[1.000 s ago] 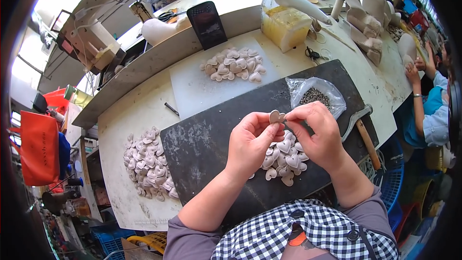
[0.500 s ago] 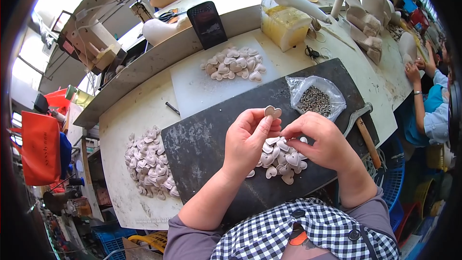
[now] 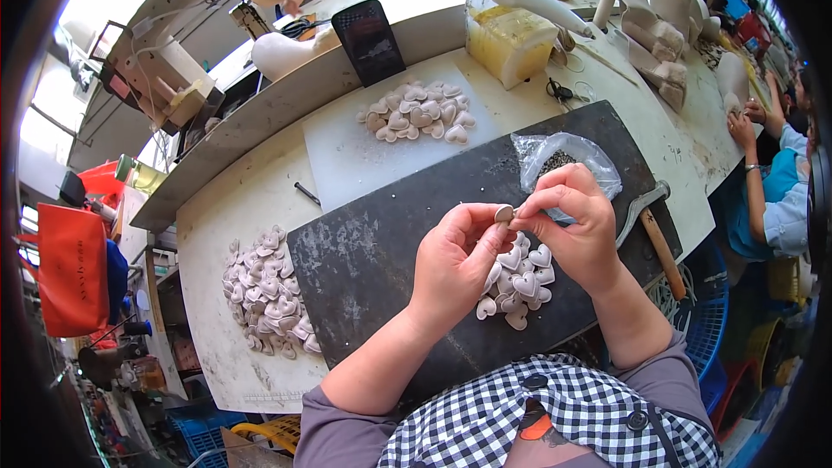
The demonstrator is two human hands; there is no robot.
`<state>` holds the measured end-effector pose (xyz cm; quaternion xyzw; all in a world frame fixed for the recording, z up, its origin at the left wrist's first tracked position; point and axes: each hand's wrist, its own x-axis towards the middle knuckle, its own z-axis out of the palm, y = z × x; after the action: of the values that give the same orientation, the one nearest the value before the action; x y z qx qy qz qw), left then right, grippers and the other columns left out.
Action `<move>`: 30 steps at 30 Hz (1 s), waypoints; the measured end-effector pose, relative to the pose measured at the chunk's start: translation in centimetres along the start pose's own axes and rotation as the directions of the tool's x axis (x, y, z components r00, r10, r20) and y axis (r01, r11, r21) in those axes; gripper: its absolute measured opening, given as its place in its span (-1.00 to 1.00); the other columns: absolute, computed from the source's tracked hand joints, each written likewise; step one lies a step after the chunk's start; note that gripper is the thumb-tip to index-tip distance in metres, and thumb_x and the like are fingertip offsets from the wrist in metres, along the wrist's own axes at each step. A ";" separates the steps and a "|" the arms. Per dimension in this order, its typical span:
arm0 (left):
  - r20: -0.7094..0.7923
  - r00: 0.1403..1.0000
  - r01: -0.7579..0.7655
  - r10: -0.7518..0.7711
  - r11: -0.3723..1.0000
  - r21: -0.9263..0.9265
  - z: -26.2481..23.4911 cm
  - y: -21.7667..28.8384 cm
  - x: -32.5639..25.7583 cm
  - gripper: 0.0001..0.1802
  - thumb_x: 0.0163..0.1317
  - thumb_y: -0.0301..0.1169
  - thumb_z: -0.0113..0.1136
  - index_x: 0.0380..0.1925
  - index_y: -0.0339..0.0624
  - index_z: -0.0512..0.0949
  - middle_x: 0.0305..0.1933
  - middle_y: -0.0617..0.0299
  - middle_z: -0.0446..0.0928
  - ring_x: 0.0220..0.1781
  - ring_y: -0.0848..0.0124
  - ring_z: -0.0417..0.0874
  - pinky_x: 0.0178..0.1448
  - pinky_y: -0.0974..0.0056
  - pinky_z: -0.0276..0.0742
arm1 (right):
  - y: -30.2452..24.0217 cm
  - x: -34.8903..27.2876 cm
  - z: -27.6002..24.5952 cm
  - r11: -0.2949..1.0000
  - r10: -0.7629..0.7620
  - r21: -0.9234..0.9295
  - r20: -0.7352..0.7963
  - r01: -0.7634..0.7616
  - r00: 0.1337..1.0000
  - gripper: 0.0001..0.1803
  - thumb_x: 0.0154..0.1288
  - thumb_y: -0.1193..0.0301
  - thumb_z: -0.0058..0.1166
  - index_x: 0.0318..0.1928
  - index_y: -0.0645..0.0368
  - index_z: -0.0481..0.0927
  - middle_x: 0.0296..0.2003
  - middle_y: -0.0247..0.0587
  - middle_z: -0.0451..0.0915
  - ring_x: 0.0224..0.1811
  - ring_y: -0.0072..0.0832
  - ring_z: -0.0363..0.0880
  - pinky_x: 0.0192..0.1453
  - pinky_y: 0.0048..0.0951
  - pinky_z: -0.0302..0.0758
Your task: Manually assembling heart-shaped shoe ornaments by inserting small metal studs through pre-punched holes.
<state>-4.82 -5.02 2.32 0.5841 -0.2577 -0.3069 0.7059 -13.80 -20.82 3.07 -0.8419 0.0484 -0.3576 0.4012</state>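
Note:
My left hand (image 3: 451,264) pinches a small beige padded heart (image 3: 503,213) between thumb and fingers, its face tilted. Thumb and fingertips closed, my right hand (image 3: 576,225) meets the heart's right side; whatever is between those fingertips is too small to make out. Below both hands lies a pile of similar hearts (image 3: 523,284) on a dark, scuffed board (image 3: 364,264). Behind my right hand sits a clear plastic bag (image 3: 598,166) of tiny dark and metallic pieces (image 3: 555,161), partly hidden by the hand.
A hammer (image 3: 660,247) lies at the board's right edge. More hearts form a heap (image 3: 270,295) at left and another (image 3: 420,111) on a white sheet (image 3: 338,160). A phone (image 3: 368,42) leans on the ledge. Other people work across the table and at right.
My right hand has risen from the heart pile to the held heart. My left hand has turned the heart and shifted slightly right. The person opposite has brought a hand into view.

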 end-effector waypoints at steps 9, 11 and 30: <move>0.005 0.997 -0.070 0.071 0.979 0.189 0.1 0.3 -0.1 -0.84 0.44 -0.49 0.17 -0.06 -0.35 0.58 -0.19 0.16 0.71 -0.18 0.52 0.72 -0.07 0.41 0.61 | 0.0 0.6 -0.4 0.953 -0.206 -0.205 0.108 0.225 0.973 -0.84 0.06 0.57 0.34 -0.31 0.18 0.65 -0.22 -0.24 0.57 -0.13 -0.26 0.49 -0.03 -0.29 0.49; 0.004 1.000 -0.016 0.016 0.986 0.167 0.2 0.5 -0.1 -0.84 0.44 -0.49 0.16 -0.07 -0.35 0.58 -0.19 0.16 0.71 -0.18 0.52 0.72 -0.07 0.41 0.61 | -0.1 0.6 -0.2 0.953 -0.192 -0.214 0.119 0.214 0.974 -0.85 0.07 0.57 0.32 -0.31 0.19 0.64 -0.22 -0.22 0.57 -0.12 -0.24 0.49 -0.01 -0.28 0.49; 0.060 0.988 -0.146 0.144 0.715 0.684 -0.2 0.9 -1.0 -0.82 0.27 -0.38 0.27 -0.20 -0.22 0.56 -0.42 0.11 0.65 -0.40 0.21 0.71 -0.29 0.20 0.61 | -1.6 -1.7 0.7 0.912 0.294 0.219 0.242 -0.347 0.925 -0.77 0.25 0.61 0.22 -0.11 0.22 0.50 -0.30 -0.22 0.59 -0.28 -0.47 0.68 -0.16 -0.45 0.58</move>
<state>-5.22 -4.06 3.21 0.7810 -0.3986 -0.1345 0.4616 -14.95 -18.69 2.98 -0.7952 0.0983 -0.2017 0.5633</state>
